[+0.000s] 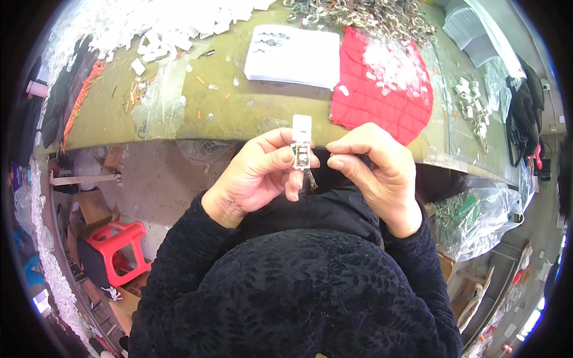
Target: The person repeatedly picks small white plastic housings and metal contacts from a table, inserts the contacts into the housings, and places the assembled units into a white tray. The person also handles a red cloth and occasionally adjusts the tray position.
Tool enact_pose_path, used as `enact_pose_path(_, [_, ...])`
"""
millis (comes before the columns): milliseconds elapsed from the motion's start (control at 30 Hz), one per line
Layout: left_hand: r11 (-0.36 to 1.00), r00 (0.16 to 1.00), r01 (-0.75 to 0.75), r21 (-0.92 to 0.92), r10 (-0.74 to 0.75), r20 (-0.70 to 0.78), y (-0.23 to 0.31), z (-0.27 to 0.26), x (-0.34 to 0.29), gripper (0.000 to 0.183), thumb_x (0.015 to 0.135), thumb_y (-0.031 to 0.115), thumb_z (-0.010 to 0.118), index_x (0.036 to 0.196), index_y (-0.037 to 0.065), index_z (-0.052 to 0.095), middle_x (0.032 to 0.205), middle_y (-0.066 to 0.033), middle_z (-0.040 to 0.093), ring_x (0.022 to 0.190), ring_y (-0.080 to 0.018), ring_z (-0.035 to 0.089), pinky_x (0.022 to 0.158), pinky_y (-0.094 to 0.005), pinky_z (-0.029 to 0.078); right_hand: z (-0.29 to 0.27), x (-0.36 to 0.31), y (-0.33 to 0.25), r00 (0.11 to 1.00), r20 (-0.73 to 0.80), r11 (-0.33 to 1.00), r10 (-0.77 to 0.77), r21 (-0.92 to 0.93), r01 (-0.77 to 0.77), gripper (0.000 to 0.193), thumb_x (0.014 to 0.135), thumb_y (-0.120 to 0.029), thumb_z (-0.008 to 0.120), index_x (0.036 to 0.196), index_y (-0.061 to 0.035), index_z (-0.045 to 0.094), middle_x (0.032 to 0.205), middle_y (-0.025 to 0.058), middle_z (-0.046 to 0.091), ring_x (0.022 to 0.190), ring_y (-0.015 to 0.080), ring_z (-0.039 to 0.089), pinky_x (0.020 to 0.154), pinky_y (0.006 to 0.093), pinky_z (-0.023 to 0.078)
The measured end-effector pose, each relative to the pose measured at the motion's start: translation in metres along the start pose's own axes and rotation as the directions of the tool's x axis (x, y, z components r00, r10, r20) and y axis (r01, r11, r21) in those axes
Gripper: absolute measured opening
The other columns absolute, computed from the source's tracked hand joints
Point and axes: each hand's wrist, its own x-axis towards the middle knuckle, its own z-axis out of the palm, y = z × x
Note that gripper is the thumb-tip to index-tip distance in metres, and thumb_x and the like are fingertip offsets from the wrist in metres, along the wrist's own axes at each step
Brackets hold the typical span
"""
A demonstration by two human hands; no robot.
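Observation:
In front of my body, my left hand (pixel 259 167) grips a small clear plastic case (pixel 302 156) between thumb and fingers. Its white, translucent flap (pixel 302 127) stands up at the far end, and something silvery shows inside. A short dark cord or chain (pixel 311 180) hangs from the near end. Just to the right, my right hand (pixel 376 173) is closed in a pinch, thumb against forefinger, a little apart from the case. Whatever those fingertips hold, if anything, is too small to make out.
Beyond my hands lies a greenish table (pixel 230 116) with a white tray (pixel 292 62) and a red quilted cloth (pixel 370 89) bearing clear pieces. White parts (pixel 161 21) heap at far left, metal chains (pixel 382 18) at the back. A red stool (pixel 122 253) stands below left.

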Motion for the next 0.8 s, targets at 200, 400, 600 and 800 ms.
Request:
enact_pose_path(200, [0.999, 1.0, -0.022, -0.033, 0.022, 0.021, 0.003, -0.002, 0.007, 0.029, 0.094, 0.012, 0.065, 0.117, -0.004, 0.058, 0.104, -0.0224, 0.068, 0.065, -0.0208, 0.068, 0.058, -0.0336, 0.059, -0.014, 0.019, 0.045, 0.987, -0.162, 0.952, -0.002, -0.302, -0.048, 0.014, 0.078, -0.001, 0.075, 0.091, -0.0025, 0.068, 0.081, 0.0105, 0.062, 0.072, 0.027, 0.063, 0.063, 0.0355, 0.05])
enact_pose_path(400, [0.998, 1.0, -0.022, 0.065, 0.023, -0.016, 0.004, -0.001, 0.019, 0.043, 0.09, 0.021, 0.071, 0.121, -0.003, 0.053, 0.1, -0.0185, 0.066, 0.065, -0.0129, 0.065, 0.047, -0.028, 0.054, -0.029, 0.03, 0.086, 0.989, -0.083, 0.864, 0.125, -0.48, -0.149, 0.012, 0.082, -0.006, 0.073, 0.094, -0.0032, 0.07, 0.08, 0.0103, 0.061, 0.072, 0.0261, 0.062, 0.064, 0.0348, 0.049])
enact_pose_path(600, [0.999, 0.999, -0.03, 0.042, 0.031, -0.027, 0.001, 0.004, 0.024, 0.039, 0.092, 0.019, 0.068, 0.12, -0.003, 0.053, 0.099, -0.0172, 0.066, 0.064, -0.0143, 0.064, 0.046, -0.0293, 0.054, -0.024, 0.021, 0.037, 0.991, -0.041, 0.958, -0.13, -0.262, 0.115, 0.023, 0.077, 0.001, 0.075, 0.098, -0.0059, 0.071, 0.085, 0.0092, 0.06, 0.074, 0.0257, 0.063, 0.063, 0.0338, 0.051])
enact_pose_path(800, [1.0, 1.0, 0.001, 0.02, -0.001, -0.016, -0.005, 0.01, 0.021, 0.032, 0.093, 0.019, 0.068, 0.118, 0.001, 0.057, 0.092, -0.0102, 0.067, 0.062, -0.0165, 0.066, 0.053, -0.0309, 0.057, -0.007, 0.019, 0.016, 0.965, 0.155, 0.969, -0.209, -0.101, 0.226, 0.032, 0.07, 0.002, 0.08, 0.1, -0.0056, 0.07, 0.085, 0.0082, 0.06, 0.072, 0.0221, 0.061, 0.06, 0.0313, 0.049])
